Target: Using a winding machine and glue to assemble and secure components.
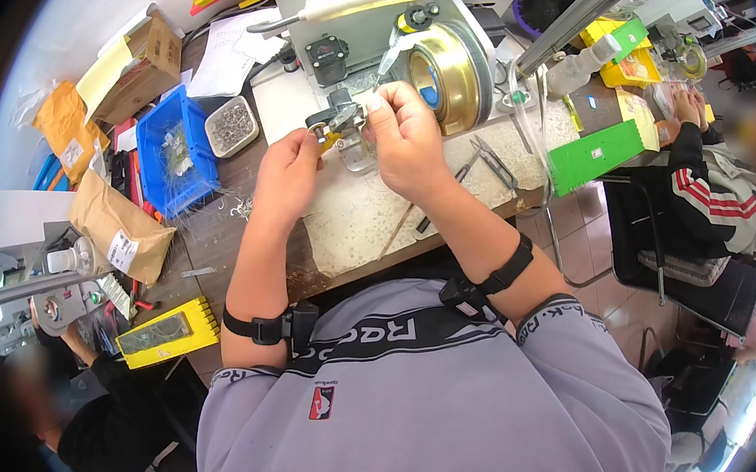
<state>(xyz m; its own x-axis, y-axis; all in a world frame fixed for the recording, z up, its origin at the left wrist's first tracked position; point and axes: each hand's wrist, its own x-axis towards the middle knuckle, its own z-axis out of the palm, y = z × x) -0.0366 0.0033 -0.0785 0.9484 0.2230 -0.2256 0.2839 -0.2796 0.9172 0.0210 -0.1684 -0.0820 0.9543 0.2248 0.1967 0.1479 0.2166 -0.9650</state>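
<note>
Grey shirt point(429, 411) in front; left hand point(285, 179) and right hand point(408, 143) have fingers pinched together by the machine point(463, 76), anything held unclear.

Left grip point(290, 173): curled inward, pinched | right grip point(407, 139): curled, pinched | forearms point(259, 263): bare, converging forward

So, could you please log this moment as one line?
left grip: at metal fixture | right grip: at same fixture | nearby: gold drum, blue bin
</note>
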